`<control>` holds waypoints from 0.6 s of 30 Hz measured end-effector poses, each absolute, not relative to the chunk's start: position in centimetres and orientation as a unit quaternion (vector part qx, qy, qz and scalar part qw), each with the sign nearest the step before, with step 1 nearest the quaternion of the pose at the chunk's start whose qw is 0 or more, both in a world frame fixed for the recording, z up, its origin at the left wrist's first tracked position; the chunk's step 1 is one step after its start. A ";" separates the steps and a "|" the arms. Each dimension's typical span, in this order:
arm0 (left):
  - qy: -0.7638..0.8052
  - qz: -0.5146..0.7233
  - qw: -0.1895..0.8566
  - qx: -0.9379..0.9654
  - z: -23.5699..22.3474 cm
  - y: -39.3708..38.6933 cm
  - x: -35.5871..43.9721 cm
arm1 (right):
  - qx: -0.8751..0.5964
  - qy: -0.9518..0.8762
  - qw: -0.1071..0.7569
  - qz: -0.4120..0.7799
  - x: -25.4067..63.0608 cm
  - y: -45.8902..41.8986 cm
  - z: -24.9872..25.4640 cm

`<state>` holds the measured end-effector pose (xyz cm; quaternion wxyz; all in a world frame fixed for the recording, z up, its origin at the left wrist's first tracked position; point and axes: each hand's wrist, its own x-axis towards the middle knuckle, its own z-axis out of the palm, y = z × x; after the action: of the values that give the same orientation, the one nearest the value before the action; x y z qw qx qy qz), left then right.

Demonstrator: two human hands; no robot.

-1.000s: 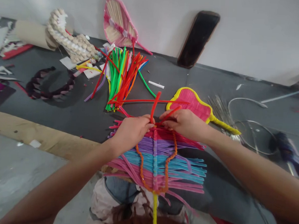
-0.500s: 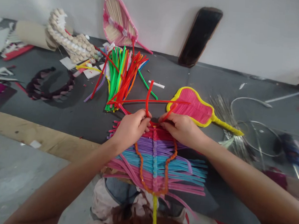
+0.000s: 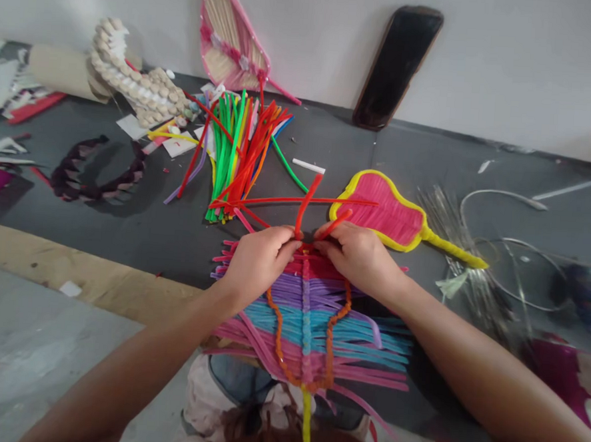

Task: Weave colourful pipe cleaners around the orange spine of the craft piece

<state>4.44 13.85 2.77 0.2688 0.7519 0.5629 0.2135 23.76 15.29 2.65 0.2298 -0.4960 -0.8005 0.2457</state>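
Observation:
A woven pipe-cleaner piece [image 3: 314, 315] lies in front of me, with red, purple, blue and pink bands, an orange outline and a yellow stem. My left hand [image 3: 255, 262] is closed at its top edge, pinching a red pipe cleaner [image 3: 306, 205] that sticks up. My right hand [image 3: 358, 255] is closed beside it, pinching another red strand [image 3: 338, 222]. A long red pipe cleaner [image 3: 297, 200] lies crosswise just beyond both hands.
A heap of green, red and orange pipe cleaners [image 3: 240, 151] lies beyond. A pink, yellow-rimmed leaf shape [image 3: 391, 213] sits to the right, with wire loops [image 3: 513, 261] and thin wires [image 3: 455, 237]. A phone [image 3: 398, 64] and another leaf shape [image 3: 231, 44] lean on the wall. A dark braided ring [image 3: 98, 169] lies left.
The upright red pipe cleaner has swung left and back to the right between my hands. Both hands stay pinched at the top of the woven piece; the view shifted slightly.

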 end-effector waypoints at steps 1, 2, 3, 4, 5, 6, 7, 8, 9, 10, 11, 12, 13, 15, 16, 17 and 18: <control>0.561 0.217 0.261 0.756 2.7 13.8 4.5 | -0.504 -0.799 0.222 0.243 23.7 15.3 2.6; 0.558 0.222 0.257 0.757 2.7 13.8 4.6 | -0.511 -0.797 0.213 0.242 23.6 15.3 2.6; 0.558 0.228 0.258 0.755 2.6 13.8 4.7 | -0.517 -0.795 0.205 0.241 23.5 15.3 2.6; 0.560 0.234 0.263 0.750 2.6 13.9 4.8 | -0.522 -0.794 0.199 0.240 23.4 15.3 2.6; 0.564 0.238 0.270 0.744 2.6 13.9 5.0 | -0.525 -0.793 0.195 0.238 23.2 15.2 2.7; 0.569 0.241 0.277 0.736 2.7 14.0 5.1 | -0.528 -0.793 0.192 0.235 23.1 15.2 2.7; 0.574 0.241 0.285 0.729 2.7 14.1 5.1 | -0.532 -0.792 0.190 0.232 23.0 15.2 2.7; 0.578 0.237 0.290 0.725 2.8 14.2 5.2 | -0.535 -0.791 0.189 0.229 23.0 15.1 2.7; 0.579 0.229 0.293 0.726 2.9 14.3 5.2 | -0.536 -0.790 0.190 0.228 22.9 15.1 2.7; 0.577 0.218 0.292 0.731 3.1 14.4 5.3 | -0.535 -0.790 0.196 0.228 22.9 15.0 2.7; 0.574 0.205 0.287 0.739 3.3 14.5 5.3 | -0.531 -0.790 0.206 0.228 22.9 15.0 2.6; 0.569 0.192 0.278 0.749 3.5 14.6 5.3 | -0.523 -0.792 0.220 0.227 23.0 14.9 2.5; 0.566 0.182 0.268 0.758 3.7 14.7 5.4 | -0.509 -0.795 0.238 0.227 23.0 14.9 2.4; 0.561 0.178 0.250 0.769 4.1 14.8 5.5 | -0.475 -0.806 0.277 0.219 23.1 14.8 2.3; 0.560 0.178 0.246 0.771 4.2 14.8 5.5 | -0.461 -0.810 0.295 0.210 23.2 14.8 2.2; 0.559 0.178 0.247 0.771 4.4 14.9 5.6 | -0.449 -0.814 0.311 0.198 23.2 14.8 2.2; 0.556 0.178 0.253 0.771 4.5 14.9 5.6 | -0.443 -0.816 0.322 0.186 23.3 14.8 2.3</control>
<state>5.60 14.91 4.50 0.2533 0.7713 0.5562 0.1777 23.27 14.83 2.27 0.3217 -0.4426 -0.8162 0.1856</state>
